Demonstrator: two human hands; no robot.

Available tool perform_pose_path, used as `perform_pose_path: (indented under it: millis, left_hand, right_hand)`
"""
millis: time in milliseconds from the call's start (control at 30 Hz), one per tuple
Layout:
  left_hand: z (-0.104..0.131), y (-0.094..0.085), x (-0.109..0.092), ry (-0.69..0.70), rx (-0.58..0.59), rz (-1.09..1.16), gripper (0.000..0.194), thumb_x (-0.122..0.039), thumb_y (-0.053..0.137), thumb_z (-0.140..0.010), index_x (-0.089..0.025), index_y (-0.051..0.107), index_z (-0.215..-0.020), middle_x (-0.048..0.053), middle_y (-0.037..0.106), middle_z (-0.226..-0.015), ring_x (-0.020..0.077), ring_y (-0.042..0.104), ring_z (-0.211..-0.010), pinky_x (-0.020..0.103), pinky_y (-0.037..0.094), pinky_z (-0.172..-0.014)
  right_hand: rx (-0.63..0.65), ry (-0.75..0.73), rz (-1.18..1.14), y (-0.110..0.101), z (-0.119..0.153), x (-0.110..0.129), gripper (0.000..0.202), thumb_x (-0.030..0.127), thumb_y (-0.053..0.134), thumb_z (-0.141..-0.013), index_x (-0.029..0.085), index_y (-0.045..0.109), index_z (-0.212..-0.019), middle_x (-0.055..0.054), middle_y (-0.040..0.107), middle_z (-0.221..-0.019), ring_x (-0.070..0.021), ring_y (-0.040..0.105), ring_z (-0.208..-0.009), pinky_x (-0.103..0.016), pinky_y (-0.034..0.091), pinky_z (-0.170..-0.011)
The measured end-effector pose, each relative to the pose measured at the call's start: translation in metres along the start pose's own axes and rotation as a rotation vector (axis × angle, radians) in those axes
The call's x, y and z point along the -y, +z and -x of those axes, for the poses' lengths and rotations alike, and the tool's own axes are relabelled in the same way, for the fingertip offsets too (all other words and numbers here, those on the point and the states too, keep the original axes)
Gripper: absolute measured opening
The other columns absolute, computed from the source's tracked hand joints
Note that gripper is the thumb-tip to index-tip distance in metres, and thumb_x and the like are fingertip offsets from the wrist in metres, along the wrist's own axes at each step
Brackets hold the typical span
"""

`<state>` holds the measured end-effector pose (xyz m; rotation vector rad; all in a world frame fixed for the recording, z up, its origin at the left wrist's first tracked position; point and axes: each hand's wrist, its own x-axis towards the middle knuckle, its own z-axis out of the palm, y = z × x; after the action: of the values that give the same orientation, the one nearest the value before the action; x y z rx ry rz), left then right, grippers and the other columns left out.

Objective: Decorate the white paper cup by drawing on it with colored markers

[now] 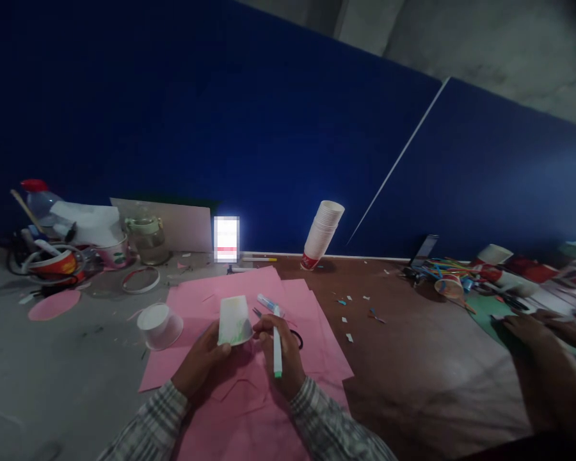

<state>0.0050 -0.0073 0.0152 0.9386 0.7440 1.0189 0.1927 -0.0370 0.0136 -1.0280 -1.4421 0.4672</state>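
Note:
My left hand [204, 362] is closed around the lower left side of a white paper cup [234, 317] that has faint green and yellow marks on it. Beside the cup, my right hand [283, 352] grips a white marker [277, 346] with a green end pointing toward me. Pink paper sheets [317, 339] lie beneath both hands. Behind my right hand are a clear light-blue tube [267, 303] and scissors [296, 338], partly hidden by the hand. An upturned white cup [159, 325] stands to the left on the pink paper's edge.
A leaning stack of paper cups [322, 234] stands by the blue partition. Back left are a glass jar [147, 240], a tape ring [141, 280] and a bright phone screen [226, 239]. At right, another person's hands [532, 330] rest near green paper and craft sticks. Paper scraps dot the brown surface.

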Motion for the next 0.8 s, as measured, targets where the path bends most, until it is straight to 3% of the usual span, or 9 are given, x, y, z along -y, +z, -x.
perform_pose_path:
  millis: [267,400,533,667,800]
  left_hand:
    - [-0.004,-0.007,0.006,0.034,0.041,-0.012,0.067,-0.057,0.09,-0.074,-0.02,0.073,-0.127,0.017,0.075,-0.133,0.042,0.065,-0.129,0.052,0.051,-0.11]
    - [-0.004,-0.004,0.006,0.078,-0.1,-0.15,0.072,-0.053,0.092,-0.068,-0.02,0.069,-0.128,0.015,0.076,-0.127,0.0402,0.068,-0.12,0.051,0.056,-0.101]
    - [0.0,0.004,0.007,0.228,-0.231,-0.395,0.074,-0.044,0.087,-0.066,-0.019,0.064,-0.132,0.015,0.071,-0.133,0.0401,0.064,-0.126,0.055,0.053,-0.108]
    - [0.006,0.007,0.015,0.385,-0.171,-0.612,0.068,-0.041,0.083,-0.073,-0.021,0.063,-0.134,0.016,0.067,-0.135,0.0395,0.061,-0.125,0.057,0.051,-0.106]
    - [0.008,0.005,0.026,0.549,-0.115,-0.777,0.061,-0.045,0.082,-0.079,-0.021,0.065,-0.132,0.017,0.065,-0.13,0.0399,0.06,-0.121,0.06,0.05,-0.105]
  right_hand:
    - [0.026,0.04,-0.046,0.002,-0.001,-0.005,0.024,0.036,0.063,-0.102,0.022,0.067,-0.12,-0.011,0.079,-0.106,-0.0241,0.079,-0.096,-0.037,0.066,-0.085]
    - [0.017,0.165,-0.205,-0.001,-0.003,-0.009,0.033,0.048,0.064,-0.102,0.023,0.065,-0.124,-0.012,0.078,-0.11,-0.0254,0.079,-0.098,-0.041,0.067,-0.086]
    - [0.032,0.247,-0.378,-0.006,-0.009,-0.007,0.046,0.056,0.069,-0.099,0.025,0.06,-0.131,-0.012,0.077,-0.117,-0.0271,0.078,-0.107,-0.045,0.065,-0.095]
    - [0.076,0.242,-0.432,-0.008,-0.012,-0.003,0.06,0.059,0.076,-0.093,0.026,0.056,-0.139,-0.014,0.075,-0.126,-0.03,0.074,-0.12,-0.048,0.059,-0.107]
    - [0.093,0.237,-0.284,-0.008,-0.01,-0.005,0.068,0.055,0.082,-0.087,0.024,0.056,-0.141,-0.015,0.072,-0.132,-0.0318,0.072,-0.12,-0.047,0.058,-0.107]
